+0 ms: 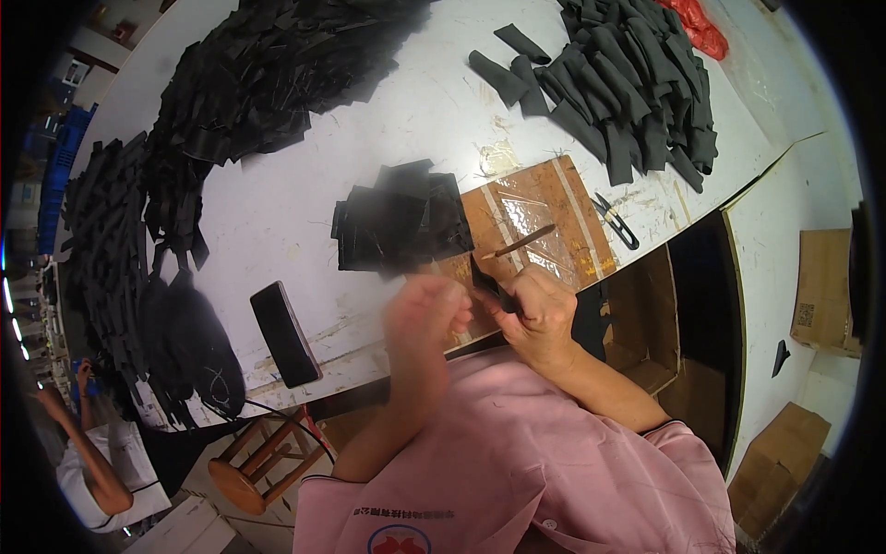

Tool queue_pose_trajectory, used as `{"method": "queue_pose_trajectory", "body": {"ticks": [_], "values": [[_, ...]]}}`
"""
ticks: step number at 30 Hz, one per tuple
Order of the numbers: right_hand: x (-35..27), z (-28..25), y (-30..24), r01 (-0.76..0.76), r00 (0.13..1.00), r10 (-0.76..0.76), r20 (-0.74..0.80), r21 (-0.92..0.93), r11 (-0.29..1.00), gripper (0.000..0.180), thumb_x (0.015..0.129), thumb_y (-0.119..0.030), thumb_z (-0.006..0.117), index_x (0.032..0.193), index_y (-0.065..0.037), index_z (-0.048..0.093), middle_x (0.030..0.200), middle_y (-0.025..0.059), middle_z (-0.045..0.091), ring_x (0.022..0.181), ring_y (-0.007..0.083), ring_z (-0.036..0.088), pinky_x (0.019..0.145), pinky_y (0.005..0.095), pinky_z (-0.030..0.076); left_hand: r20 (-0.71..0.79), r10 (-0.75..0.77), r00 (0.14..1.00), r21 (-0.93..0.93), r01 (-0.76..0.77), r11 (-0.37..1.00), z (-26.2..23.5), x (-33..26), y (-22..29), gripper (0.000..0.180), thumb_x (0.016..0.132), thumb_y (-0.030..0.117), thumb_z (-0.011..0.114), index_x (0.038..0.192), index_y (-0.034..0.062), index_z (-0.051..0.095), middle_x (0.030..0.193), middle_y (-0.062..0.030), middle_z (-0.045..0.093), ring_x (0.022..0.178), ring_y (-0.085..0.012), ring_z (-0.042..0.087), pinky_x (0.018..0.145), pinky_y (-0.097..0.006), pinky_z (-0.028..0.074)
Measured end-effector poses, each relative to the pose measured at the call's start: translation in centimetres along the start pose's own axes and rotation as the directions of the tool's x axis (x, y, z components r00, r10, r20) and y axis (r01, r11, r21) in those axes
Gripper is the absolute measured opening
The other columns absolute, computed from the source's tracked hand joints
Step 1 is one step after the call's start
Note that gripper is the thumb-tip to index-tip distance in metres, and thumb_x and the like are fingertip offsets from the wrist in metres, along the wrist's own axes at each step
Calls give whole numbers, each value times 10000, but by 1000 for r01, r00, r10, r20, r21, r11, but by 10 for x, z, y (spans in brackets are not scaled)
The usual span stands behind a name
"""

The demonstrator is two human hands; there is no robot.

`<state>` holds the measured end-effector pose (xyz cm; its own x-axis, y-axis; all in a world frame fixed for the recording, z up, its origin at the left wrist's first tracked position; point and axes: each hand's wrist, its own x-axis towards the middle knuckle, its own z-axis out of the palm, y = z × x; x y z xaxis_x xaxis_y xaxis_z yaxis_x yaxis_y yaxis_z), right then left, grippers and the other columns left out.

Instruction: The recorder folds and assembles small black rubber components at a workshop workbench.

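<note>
My right hand (542,312) is closed on a small dark fabric piece (494,284), which sticks up between thumb and fingers, folded or narrow. Beside it my left hand (428,309) is smeared by motion. Its fingers look curled, but whether they hold anything cannot be made out. Just beyond the hands lies a stack of black fabric pieces (401,222), partly over a brown board (554,208) with clear tape on it. A thin brown pointed stick (521,242) rests on that board, and thread snips (616,222) lie at its right edge.
Large heaps of black pieces (268,74) cover the far left of the white table (277,198). Dark rolled fabric tubes (628,88) are piled far right. A phone (284,334) lies left of my hands. Below stand a wooden stool (242,480) and an open cardboard box (641,323). Another person (106,471) sits lower left.
</note>
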<state>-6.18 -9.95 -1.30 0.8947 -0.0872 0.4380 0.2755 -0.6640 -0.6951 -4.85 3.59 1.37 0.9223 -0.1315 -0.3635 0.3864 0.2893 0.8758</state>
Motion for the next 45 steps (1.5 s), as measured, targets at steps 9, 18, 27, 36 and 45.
{"method": "queue_pose_trajectory", "body": {"ticks": [9, 18, 27, 36, 45], "values": [[-1, -3, 8, 172, 985, -171, 23, -53, 984, 191, 463, 30, 615, 621, -29, 527, 595, 63, 474, 554, 212, 504, 446, 300, 402, 49, -87, 995, 100, 81, 992, 1, 5, 4, 150, 822, 143, 517, 792, -3, 536, 654, -42, 550, 575, -80, 508, 530, -188, 396], [-4, -9, 17, 292, 956, -284, 69, -151, 945, 297, 408, -18, 598, 702, -19, 555, 571, 72, 439, 509, 222, 471, 428, 309, 366, 138, -225, 965, 28, 224, 974, -14, 13, 1, 70, 780, 16, 567, 836, -24, 551, 644, -60, 559, 534, -107, 526, 500, -206, 430], [-3, -11, 15, 248, 968, -242, 62, -136, 959, 204, 454, 3, 617, 628, -37, 518, 566, 46, 442, 508, 195, 473, 409, 295, 383, 232, -259, 937, -113, 291, 950, -18, 10, -4, 97, 778, 6, 571, 863, -31, 543, 682, -68, 556, 562, -111, 519, 510, -220, 431], [-4, -11, 17, 304, 951, -291, 100, -164, 938, 309, 411, -15, 606, 715, -16, 552, 579, 58, 430, 506, 211, 459, 411, 311, 355, 158, -176, 972, 53, 169, 984, -14, 9, -5, 134, 731, -43, 546, 865, -39, 548, 695, -63, 565, 554, -85, 519, 478, -192, 417], [-3, -15, 12, 405, 904, -360, 229, -194, 893, 177, 608, -98, 620, 749, -18, 548, 628, 53, 441, 569, 194, 479, 463, 283, 407, 71, -22, 997, 279, 2, 960, -9, 8, -7, 63, 773, -10, 543, 833, -24, 558, 646, -23, 556, 518, -48, 500, 469, -169, 407]]}}
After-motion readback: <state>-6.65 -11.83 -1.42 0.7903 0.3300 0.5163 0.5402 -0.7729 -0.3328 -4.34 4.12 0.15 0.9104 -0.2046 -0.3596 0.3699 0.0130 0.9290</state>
